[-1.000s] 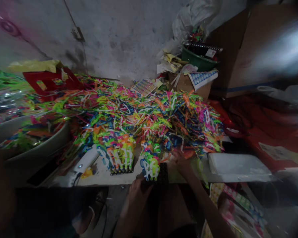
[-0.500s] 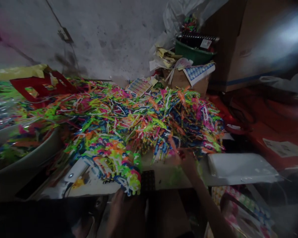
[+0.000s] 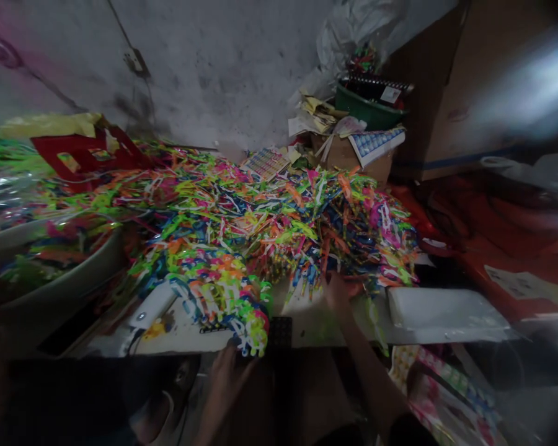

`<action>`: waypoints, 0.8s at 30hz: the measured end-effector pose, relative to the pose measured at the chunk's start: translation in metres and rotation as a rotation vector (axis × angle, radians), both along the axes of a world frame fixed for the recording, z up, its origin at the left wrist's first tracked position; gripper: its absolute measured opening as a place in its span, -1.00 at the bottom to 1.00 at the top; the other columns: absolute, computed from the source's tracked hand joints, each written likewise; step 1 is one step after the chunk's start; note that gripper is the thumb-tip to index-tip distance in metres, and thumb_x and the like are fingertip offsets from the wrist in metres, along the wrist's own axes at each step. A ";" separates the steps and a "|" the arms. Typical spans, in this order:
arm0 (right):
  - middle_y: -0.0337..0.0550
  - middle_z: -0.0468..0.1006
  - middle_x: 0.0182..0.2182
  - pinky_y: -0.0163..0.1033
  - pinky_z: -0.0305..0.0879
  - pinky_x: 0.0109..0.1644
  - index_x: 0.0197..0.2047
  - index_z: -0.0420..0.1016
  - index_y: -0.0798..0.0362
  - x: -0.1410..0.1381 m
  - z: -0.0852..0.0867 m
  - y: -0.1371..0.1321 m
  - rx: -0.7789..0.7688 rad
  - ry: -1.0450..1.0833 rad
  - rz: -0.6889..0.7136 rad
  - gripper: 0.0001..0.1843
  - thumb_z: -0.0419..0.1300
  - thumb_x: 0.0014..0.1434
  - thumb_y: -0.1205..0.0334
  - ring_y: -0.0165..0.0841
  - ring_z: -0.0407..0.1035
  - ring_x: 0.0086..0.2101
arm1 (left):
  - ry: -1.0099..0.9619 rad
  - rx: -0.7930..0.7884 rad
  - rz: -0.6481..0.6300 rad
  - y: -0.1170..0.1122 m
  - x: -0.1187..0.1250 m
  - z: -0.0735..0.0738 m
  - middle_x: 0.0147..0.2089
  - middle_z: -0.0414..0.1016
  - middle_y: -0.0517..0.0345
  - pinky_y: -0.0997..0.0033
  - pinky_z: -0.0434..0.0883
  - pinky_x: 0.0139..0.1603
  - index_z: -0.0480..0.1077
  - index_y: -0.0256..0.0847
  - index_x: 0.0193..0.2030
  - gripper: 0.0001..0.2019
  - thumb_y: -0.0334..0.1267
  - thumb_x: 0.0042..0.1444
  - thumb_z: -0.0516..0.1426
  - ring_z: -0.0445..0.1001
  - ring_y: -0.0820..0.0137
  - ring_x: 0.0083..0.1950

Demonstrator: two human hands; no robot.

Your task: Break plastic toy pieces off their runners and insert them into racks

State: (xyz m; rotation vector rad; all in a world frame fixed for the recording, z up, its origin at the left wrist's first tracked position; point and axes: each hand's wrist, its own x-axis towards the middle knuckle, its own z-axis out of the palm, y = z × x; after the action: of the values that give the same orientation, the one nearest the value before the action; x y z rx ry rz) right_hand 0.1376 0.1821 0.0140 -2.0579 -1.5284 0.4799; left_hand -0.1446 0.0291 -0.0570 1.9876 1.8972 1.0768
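Observation:
A large heap of small neon plastic pieces with thin stems covers the tabletop. Nearer me, a packed bundle of the same pieces reaches the table's front edge. My left hand is below that edge, its fingertips at the bundle's near end; blur and shadow hide whether they grip it. My right hand is over the table at the front of the heap, fingers closed at the lower end of an orange plastic piece. A green piece hangs beside my right forearm.
On the left stand a pale basin of pieces and a red crate. A white device lies by the bundle, and a dark grid tray at the edge. To the right are a white packet and a green tub.
My right hand has moved slightly left, with the orange piece now against the heap. My left hand stays at the bundle's end. The whole view has shifted a little.

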 end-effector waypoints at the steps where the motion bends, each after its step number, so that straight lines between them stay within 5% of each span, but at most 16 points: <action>1: 0.16 0.51 -0.20 -0.16 0.22 -0.13 -0.13 0.40 0.19 -0.004 0.001 0.002 -0.005 -0.009 -0.010 -0.67 -0.05 0.16 0.19 -0.15 0.40 -0.16 | 0.006 0.027 0.003 0.000 0.000 -0.002 -0.31 0.50 0.00 0.22 0.46 -0.27 0.37 -0.20 -0.28 -0.66 0.06 0.00 0.09 0.49 0.20 -0.27; 7: 0.14 0.50 -0.17 -0.16 0.26 -0.19 0.11 0.22 0.20 -0.025 0.001 0.003 -0.059 -0.002 0.007 -0.43 0.09 0.07 0.08 -0.12 0.43 -0.18 | -0.016 0.030 0.027 -0.002 0.003 -0.014 -0.29 0.47 0.03 0.19 0.44 -0.22 0.33 -0.20 -0.22 -0.68 0.00 0.01 0.12 0.46 0.21 -0.24; 13: 0.55 0.33 -0.04 0.03 0.15 -0.03 0.24 -0.08 0.50 -0.061 -0.005 0.009 0.050 -0.121 -0.096 0.12 0.26 -0.14 -0.14 0.14 0.25 -0.01 | -0.102 0.020 0.023 -0.003 0.007 -0.010 -0.25 0.47 0.00 0.17 0.41 -0.19 0.31 -0.22 -0.26 -0.69 -0.01 -0.01 0.14 0.44 0.20 -0.20; 19: 0.43 0.37 -0.10 -0.04 0.16 -0.03 0.27 -0.13 0.46 -0.084 -0.004 0.019 0.002 -0.256 -0.219 0.09 0.31 -0.13 0.02 0.05 0.33 -0.10 | -0.128 0.028 0.029 -0.004 0.010 -0.009 -0.31 0.46 0.05 0.17 0.41 -0.24 0.32 -0.22 -0.27 -0.70 -0.02 -0.01 0.15 0.44 0.22 -0.27; 24: 0.33 0.41 -0.08 -0.09 0.16 0.02 0.30 -0.19 0.37 -0.077 0.001 0.019 -0.066 -0.187 -0.181 -0.02 0.24 -0.03 0.15 -0.02 0.33 -0.06 | -0.169 0.007 0.019 -0.005 0.009 -0.010 -0.27 0.46 0.04 0.17 0.40 -0.22 0.32 -0.21 -0.25 -0.71 -0.07 -0.04 0.19 0.43 0.22 -0.24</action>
State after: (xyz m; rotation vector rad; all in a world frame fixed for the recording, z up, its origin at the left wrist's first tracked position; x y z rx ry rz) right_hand 0.0608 0.2009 0.0146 -2.3220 -1.4270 0.2795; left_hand -0.1351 0.0243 -0.0673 1.8218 1.8307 1.2165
